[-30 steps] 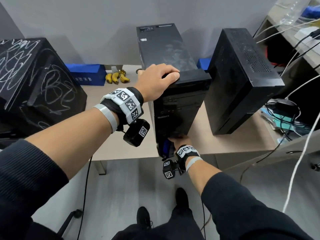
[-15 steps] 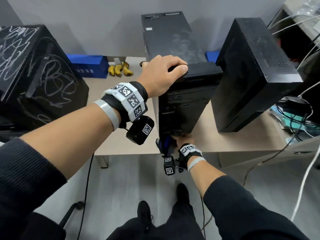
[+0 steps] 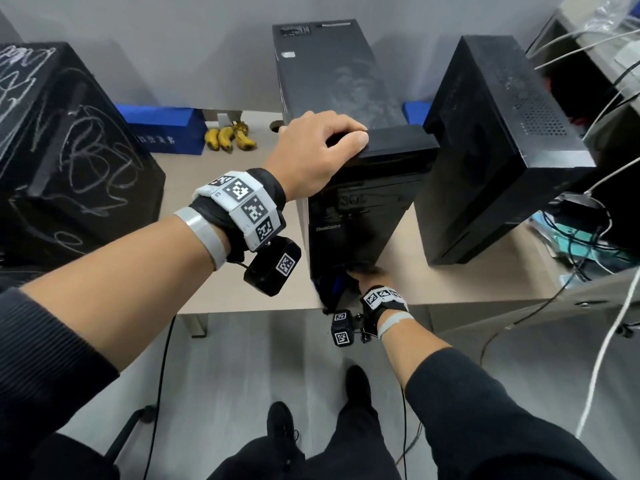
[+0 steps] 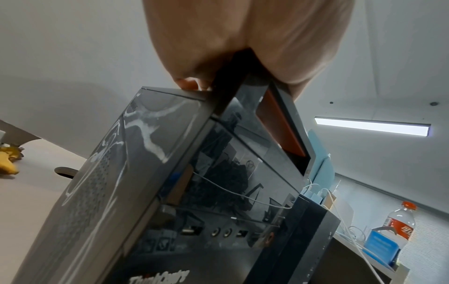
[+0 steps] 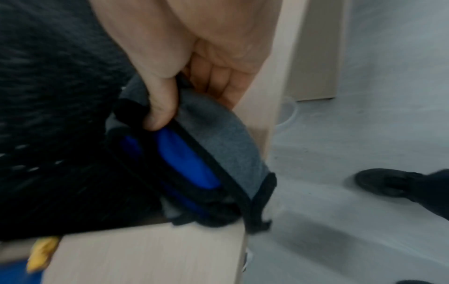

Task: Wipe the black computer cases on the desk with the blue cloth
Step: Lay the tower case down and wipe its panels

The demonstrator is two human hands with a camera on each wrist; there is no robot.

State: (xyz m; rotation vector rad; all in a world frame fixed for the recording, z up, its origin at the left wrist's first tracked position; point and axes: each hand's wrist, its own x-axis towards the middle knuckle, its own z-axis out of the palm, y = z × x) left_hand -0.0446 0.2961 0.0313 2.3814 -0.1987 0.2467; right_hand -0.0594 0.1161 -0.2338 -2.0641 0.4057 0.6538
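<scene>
The middle black computer case [image 3: 360,188] stands upright at the desk's front edge, its glossy front [image 4: 218,201] facing me. My left hand [image 3: 322,147] grips the front top edge of this case, fingers curled over it [image 4: 243,57]. My right hand [image 3: 367,275] is low at the case's bottom front corner, holding the folded blue and grey cloth [image 5: 201,159] against it with the thumb pinching the fold. A sliver of the cloth's blue [image 3: 337,284] shows beside that hand. A second case [image 3: 495,143] stands to the right, and a chalk-scribbled one [image 3: 65,157] to the left.
Bananas [image 3: 230,136] and a blue box [image 3: 162,128] lie at the back of the wooden desk [image 3: 242,289]. Cables and clutter [image 3: 588,237] crowd the right side. A soda bottle [image 4: 398,221] stands on a shelf. My feet [image 3: 280,427] are on the grey floor below.
The right hand with the cloth has stayed low at the case's bottom front, shifting slightly. The left hand keeps its grip on the top edge. The head view moved a little closer.
</scene>
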